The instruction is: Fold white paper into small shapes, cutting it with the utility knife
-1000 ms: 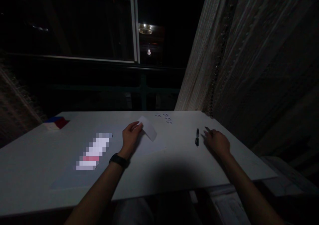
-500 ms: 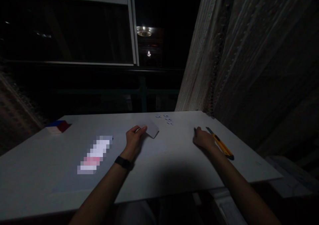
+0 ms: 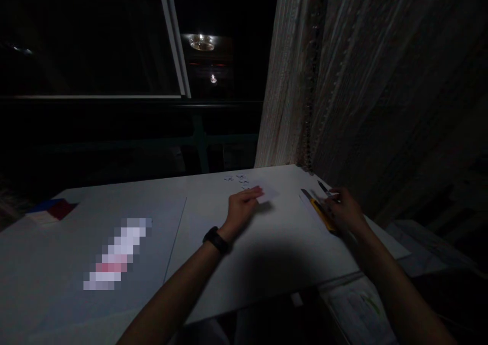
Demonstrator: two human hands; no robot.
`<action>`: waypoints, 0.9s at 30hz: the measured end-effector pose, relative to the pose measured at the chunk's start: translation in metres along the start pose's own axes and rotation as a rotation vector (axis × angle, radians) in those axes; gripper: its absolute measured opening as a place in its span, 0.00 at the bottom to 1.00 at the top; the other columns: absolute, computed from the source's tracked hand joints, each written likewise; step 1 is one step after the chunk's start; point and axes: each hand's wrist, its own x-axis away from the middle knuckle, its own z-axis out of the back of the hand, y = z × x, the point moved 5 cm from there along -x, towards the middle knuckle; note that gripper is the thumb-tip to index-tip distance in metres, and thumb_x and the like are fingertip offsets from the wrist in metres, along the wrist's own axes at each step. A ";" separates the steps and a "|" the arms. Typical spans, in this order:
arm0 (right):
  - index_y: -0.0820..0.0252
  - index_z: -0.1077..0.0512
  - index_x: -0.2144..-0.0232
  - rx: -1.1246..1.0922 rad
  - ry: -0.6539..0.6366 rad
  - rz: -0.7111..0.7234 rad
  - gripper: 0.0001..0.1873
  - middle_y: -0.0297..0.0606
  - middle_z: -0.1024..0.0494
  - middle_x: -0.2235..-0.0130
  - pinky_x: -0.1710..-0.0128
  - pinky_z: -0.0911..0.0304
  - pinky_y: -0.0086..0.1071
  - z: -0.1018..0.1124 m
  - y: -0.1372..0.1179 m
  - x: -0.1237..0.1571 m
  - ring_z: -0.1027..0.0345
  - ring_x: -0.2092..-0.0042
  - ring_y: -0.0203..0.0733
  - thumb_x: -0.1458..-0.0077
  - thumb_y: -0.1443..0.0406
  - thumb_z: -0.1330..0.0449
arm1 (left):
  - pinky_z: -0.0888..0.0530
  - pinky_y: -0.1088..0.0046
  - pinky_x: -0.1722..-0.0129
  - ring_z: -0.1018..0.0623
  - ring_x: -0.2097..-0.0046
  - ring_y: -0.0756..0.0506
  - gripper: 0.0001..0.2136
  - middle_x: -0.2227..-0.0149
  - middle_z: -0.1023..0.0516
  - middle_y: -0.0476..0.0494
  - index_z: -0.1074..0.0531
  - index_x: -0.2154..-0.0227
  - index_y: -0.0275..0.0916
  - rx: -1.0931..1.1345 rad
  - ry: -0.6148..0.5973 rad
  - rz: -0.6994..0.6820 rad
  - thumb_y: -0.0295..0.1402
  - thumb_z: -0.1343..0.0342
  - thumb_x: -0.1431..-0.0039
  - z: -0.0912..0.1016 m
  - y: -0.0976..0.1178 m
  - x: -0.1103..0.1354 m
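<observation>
My left hand (image 3: 241,208), with a dark watch on its wrist, pinches a small white slip of paper (image 3: 267,194) low over the white table (image 3: 263,253). My right hand (image 3: 344,211) rests near the table's right edge, its fingers closed around a dark pen (image 3: 324,188) that points away from me. A yellow utility knife (image 3: 319,210) lies on the table just left of that hand, partly under it. Several tiny paper scraps (image 3: 237,178) lie beyond my left hand.
A pale curtain (image 3: 343,80) hangs close on the right, down to the table's far right corner. A dark window is behind the table. A red, white and blue block (image 3: 51,210) sits at the far left. A blurred-out strip (image 3: 116,253) lies left of centre.
My right hand picked the pen up beside the yellow knife and carried it rightward. My left hand, with the paper slip, lowered toward the table. The view swung right.
</observation>
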 end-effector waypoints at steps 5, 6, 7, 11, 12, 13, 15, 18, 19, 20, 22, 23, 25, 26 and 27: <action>0.62 0.33 0.56 0.060 0.069 -0.021 0.19 0.43 0.25 0.63 0.67 0.40 0.32 0.004 0.008 0.006 0.31 0.63 0.45 0.51 0.63 0.48 | 0.33 0.64 0.46 0.31 0.46 0.45 0.14 0.54 0.24 0.42 0.23 0.63 0.38 -0.289 -0.486 -0.379 0.21 0.51 0.48 -0.107 0.004 0.003; 0.62 0.33 0.56 0.096 0.067 -0.032 0.19 0.43 0.24 0.64 0.66 0.40 0.33 0.005 0.008 0.007 0.31 0.62 0.46 0.51 0.63 0.49 | 0.33 0.65 0.46 0.32 0.45 0.45 0.14 0.54 0.24 0.41 0.24 0.62 0.36 -0.349 -0.548 -0.419 0.20 0.52 0.48 -0.123 0.001 0.005; 0.63 0.33 0.55 0.141 0.061 -0.046 0.19 0.44 0.24 0.64 0.65 0.40 0.33 0.005 0.007 0.008 0.31 0.61 0.47 0.50 0.62 0.49 | 0.34 0.66 0.46 0.32 0.45 0.45 0.14 0.54 0.24 0.40 0.24 0.62 0.34 -0.397 -0.575 -0.440 0.20 0.52 0.48 -0.136 -0.004 0.006; 0.64 0.35 0.54 0.386 -0.019 -0.071 0.22 0.49 0.25 0.61 0.63 0.40 0.37 0.000 0.004 0.015 0.30 0.59 0.52 0.48 0.57 0.50 | 0.32 0.67 0.47 0.30 0.46 0.45 0.14 0.56 0.23 0.40 0.24 0.61 0.34 -0.508 -0.602 -0.413 0.22 0.53 0.45 -0.164 -0.023 0.007; 0.65 0.34 0.55 0.437 -0.050 -0.061 0.22 0.50 0.25 0.60 0.63 0.40 0.37 -0.003 0.004 0.017 0.30 0.58 0.53 0.47 0.56 0.51 | 0.33 0.67 0.46 0.30 0.46 0.45 0.14 0.55 0.23 0.40 0.25 0.61 0.35 -0.518 -0.613 -0.409 0.22 0.53 0.45 -0.168 -0.026 0.007; 0.65 0.33 0.56 0.477 -0.079 -0.050 0.23 0.51 0.26 0.60 0.63 0.40 0.38 -0.006 0.005 0.019 0.30 0.58 0.53 0.47 0.55 0.51 | 0.33 0.66 0.46 0.30 0.46 0.45 0.14 0.55 0.24 0.41 0.25 0.61 0.35 -0.522 -0.625 -0.410 0.23 0.53 0.45 -0.170 -0.029 0.008; 0.65 0.33 0.58 0.532 -0.124 -0.029 0.24 0.52 0.27 0.59 0.63 0.40 0.38 -0.012 0.007 0.024 0.30 0.58 0.54 0.47 0.52 0.51 | 0.34 0.67 0.45 0.31 0.45 0.45 0.14 0.54 0.24 0.41 0.26 0.60 0.35 -0.523 -0.651 -0.418 0.23 0.53 0.46 -0.174 -0.032 0.009; 0.65 0.32 0.59 0.582 -0.153 -0.023 0.25 0.51 0.28 0.60 0.64 0.39 0.39 -0.015 0.011 0.026 0.30 0.59 0.54 0.48 0.49 0.51 | 0.36 0.68 0.44 0.32 0.45 0.46 0.15 0.54 0.24 0.41 0.26 0.60 0.34 -0.523 -0.680 -0.424 0.22 0.54 0.46 -0.178 -0.033 0.011; 0.65 0.32 0.59 0.588 -0.158 -0.021 0.26 0.51 0.28 0.60 0.64 0.39 0.39 -0.014 0.012 0.026 0.30 0.59 0.54 0.48 0.49 0.50 | 0.36 0.68 0.44 0.32 0.45 0.46 0.15 0.54 0.24 0.42 0.26 0.60 0.35 -0.526 -0.686 -0.424 0.22 0.54 0.46 -0.179 -0.032 0.012; 0.65 0.32 0.59 0.586 -0.157 -0.017 0.26 0.50 0.28 0.61 0.64 0.39 0.38 -0.012 0.011 0.025 0.30 0.60 0.54 0.47 0.49 0.51 | 0.36 0.67 0.44 0.32 0.45 0.46 0.15 0.54 0.24 0.42 0.26 0.60 0.35 -0.533 -0.692 -0.425 0.22 0.54 0.46 -0.179 -0.031 0.013; 0.65 0.32 0.59 0.561 -0.120 0.006 0.24 0.50 0.28 0.60 0.63 0.40 0.37 -0.008 0.008 0.023 0.31 0.59 0.51 0.45 0.51 0.52 | 0.36 0.66 0.44 0.33 0.44 0.45 0.15 0.53 0.24 0.42 0.27 0.59 0.35 -0.556 -0.698 -0.426 0.23 0.55 0.46 -0.180 -0.028 0.014; 0.65 0.32 0.58 0.547 -0.092 0.029 0.23 0.49 0.29 0.60 0.63 0.40 0.35 -0.006 0.004 0.022 0.31 0.59 0.49 0.43 0.53 0.54 | 0.36 0.65 0.44 0.33 0.44 0.45 0.15 0.53 0.25 0.42 0.27 0.59 0.35 -0.571 -0.703 -0.433 0.24 0.54 0.46 -0.180 -0.027 0.015; 0.64 0.31 0.58 0.528 -0.063 0.100 0.20 0.48 0.30 0.60 0.63 0.41 0.33 -0.008 -0.005 0.022 0.31 0.61 0.45 0.39 0.59 0.59 | 0.37 0.64 0.43 0.33 0.44 0.44 0.15 0.52 0.26 0.42 0.27 0.58 0.35 -0.593 -0.717 -0.464 0.25 0.54 0.47 -0.180 -0.022 0.017; 0.64 0.31 0.59 0.526 -0.069 0.144 0.20 0.48 0.30 0.60 0.62 0.41 0.32 -0.012 -0.010 0.022 0.32 0.61 0.44 0.39 0.61 0.60 | 0.38 0.64 0.42 0.33 0.44 0.44 0.15 0.52 0.25 0.42 0.27 0.59 0.36 -0.598 -0.728 -0.484 0.25 0.53 0.47 -0.179 -0.020 0.018; 0.64 0.31 0.59 0.527 -0.089 0.187 0.20 0.47 0.30 0.61 0.62 0.42 0.32 -0.018 -0.014 0.023 0.32 0.62 0.43 0.39 0.63 0.60 | 0.39 0.64 0.42 0.32 0.45 0.44 0.14 0.54 0.25 0.43 0.27 0.59 0.37 -0.599 -0.742 -0.504 0.26 0.52 0.48 -0.179 -0.017 0.020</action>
